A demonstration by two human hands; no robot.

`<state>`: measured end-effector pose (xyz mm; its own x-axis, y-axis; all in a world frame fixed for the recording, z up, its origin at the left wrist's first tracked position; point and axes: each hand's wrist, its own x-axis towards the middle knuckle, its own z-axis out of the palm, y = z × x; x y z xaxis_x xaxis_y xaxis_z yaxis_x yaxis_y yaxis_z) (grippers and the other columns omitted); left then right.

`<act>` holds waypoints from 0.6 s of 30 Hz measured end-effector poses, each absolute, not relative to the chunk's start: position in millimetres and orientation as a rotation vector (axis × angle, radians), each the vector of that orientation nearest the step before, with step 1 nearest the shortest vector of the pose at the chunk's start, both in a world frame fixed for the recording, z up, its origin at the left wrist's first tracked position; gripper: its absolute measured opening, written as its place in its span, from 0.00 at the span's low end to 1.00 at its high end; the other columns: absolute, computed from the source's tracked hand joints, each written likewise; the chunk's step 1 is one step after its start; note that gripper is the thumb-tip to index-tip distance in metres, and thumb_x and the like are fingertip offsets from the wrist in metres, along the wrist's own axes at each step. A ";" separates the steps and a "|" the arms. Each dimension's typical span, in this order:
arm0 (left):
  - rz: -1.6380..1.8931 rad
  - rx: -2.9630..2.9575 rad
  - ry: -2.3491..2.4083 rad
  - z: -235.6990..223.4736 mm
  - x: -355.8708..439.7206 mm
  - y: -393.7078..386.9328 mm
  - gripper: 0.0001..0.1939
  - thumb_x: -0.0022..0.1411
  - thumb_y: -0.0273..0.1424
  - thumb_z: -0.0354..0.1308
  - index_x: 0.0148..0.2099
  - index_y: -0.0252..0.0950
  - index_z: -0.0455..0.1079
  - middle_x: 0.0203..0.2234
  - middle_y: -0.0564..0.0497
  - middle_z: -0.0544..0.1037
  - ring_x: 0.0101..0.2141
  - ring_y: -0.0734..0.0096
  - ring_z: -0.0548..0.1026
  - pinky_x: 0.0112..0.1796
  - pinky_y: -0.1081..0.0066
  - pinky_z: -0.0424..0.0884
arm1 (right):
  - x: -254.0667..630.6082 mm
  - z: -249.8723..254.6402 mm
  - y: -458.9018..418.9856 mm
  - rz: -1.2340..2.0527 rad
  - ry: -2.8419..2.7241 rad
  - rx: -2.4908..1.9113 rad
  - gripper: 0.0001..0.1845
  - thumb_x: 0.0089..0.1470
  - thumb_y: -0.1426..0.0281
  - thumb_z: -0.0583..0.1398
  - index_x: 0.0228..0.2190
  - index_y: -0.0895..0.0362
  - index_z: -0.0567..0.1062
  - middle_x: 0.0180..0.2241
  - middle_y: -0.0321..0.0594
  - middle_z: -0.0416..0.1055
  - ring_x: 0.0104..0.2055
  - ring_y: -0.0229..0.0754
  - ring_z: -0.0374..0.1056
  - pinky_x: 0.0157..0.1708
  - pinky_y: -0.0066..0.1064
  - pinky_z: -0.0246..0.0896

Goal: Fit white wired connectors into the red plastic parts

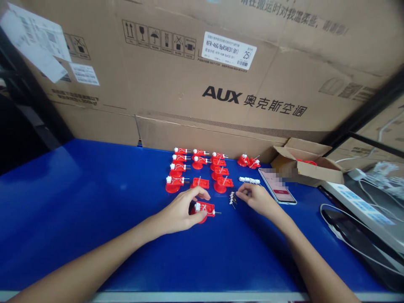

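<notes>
My left hand (pixel 183 210) curls around a red plastic part (pixel 204 209) with a white plug and a metal pin, holding it against the blue table (pixel 94 202). My right hand (pixel 257 198) rests just right of it, fingers pinched beside a small cluster of white pins (pixel 232 198). Beyond the hands lie several matching red parts (pixel 195 168) in rows, some with white plugs fitted. A short row of white plugs (pixel 249 180) lies near my right hand.
A phone (pixel 277 187) lies right of my right hand. A small open cardboard box (pixel 304 166) stands behind it. A large AUX carton (pixel 221 75) walls off the back. A white power strip (pixel 356 206) and cables lie at the right edge.
</notes>
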<state>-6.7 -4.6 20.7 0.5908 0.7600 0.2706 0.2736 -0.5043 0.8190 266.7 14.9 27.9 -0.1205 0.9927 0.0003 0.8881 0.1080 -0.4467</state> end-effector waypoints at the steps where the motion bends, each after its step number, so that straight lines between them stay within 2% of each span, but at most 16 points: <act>1: 0.811 2.046 0.798 22.5 -7.3 -4.3 0.12 0.56 0.24 0.55 0.44 0.36 0.65 0.40 0.49 0.73 0.42 0.67 0.71 0.44 0.66 0.67 | 266.0 25.1 15.7 0.457 -2.087 -1.878 0.09 0.52 0.66 0.56 0.27 0.57 0.74 0.26 0.40 0.75 0.27 0.40 0.69 0.26 0.27 0.56; 6: 0.785 1.991 0.782 20.8 -5.6 0.6 0.03 0.59 0.27 0.54 0.36 0.33 0.66 0.32 0.50 0.74 0.34 0.71 0.73 0.39 0.69 0.70 | 259.9 15.2 17.8 0.379 -2.086 -1.934 0.09 0.52 0.65 0.57 0.25 0.57 0.72 0.22 0.39 0.74 0.24 0.39 0.67 0.24 0.27 0.54; 11: 0.859 2.056 0.826 12.5 -1.0 2.3 0.04 0.59 0.28 0.54 0.36 0.34 0.68 0.33 0.50 0.74 0.34 0.71 0.72 0.37 0.70 0.70 | 259.0 12.5 18.3 0.351 -2.089 -1.939 0.07 0.50 0.67 0.57 0.25 0.56 0.72 0.21 0.37 0.73 0.23 0.38 0.67 0.22 0.26 0.51; 14: 0.896 2.131 0.846 10.4 0.4 0.7 0.04 0.59 0.27 0.54 0.37 0.34 0.69 0.33 0.50 0.74 0.33 0.71 0.72 0.36 0.71 0.69 | 259.2 9.7 18.8 0.343 -2.083 -1.943 0.03 0.46 0.72 0.58 0.25 0.56 0.73 0.22 0.36 0.73 0.24 0.37 0.67 0.23 0.25 0.52; 18: 0.942 2.198 0.867 10.4 3.0 -3.5 0.06 0.60 0.26 0.53 0.38 0.35 0.70 0.34 0.51 0.75 0.34 0.72 0.73 0.38 0.71 0.68 | 260.1 10.9 17.6 0.331 -2.044 -1.955 0.02 0.43 0.74 0.60 0.23 0.57 0.72 0.23 0.37 0.73 0.26 0.39 0.68 0.24 0.26 0.54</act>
